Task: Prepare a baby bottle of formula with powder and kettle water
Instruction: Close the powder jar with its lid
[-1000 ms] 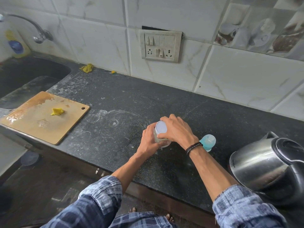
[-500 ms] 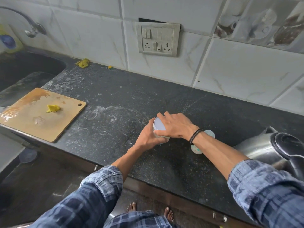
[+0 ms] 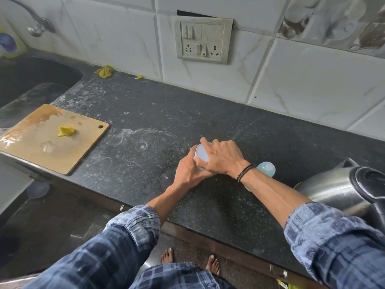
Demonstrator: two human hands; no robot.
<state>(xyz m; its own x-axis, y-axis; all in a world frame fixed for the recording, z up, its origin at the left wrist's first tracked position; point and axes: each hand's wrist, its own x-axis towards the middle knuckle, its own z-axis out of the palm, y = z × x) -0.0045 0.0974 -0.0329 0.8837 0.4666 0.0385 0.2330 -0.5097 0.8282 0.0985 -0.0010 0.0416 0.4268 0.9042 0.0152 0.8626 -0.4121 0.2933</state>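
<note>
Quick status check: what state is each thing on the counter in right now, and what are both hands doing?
Jar: upright on counter, lid on.
Left hand: grips the jar's side.
Right hand: curled over the jar's lid.
Baby bottle: cap on, partly hidden behind the right wrist.
Kettle: lid closed.
Cutting board: lying flat, stained wet, yellow scrap on it.
Tap: no water seen running.

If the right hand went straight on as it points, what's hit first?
Right hand grips the white round lid; beyond, bare black stone countertop, maybe the crumpled yellow rag far off.
</note>
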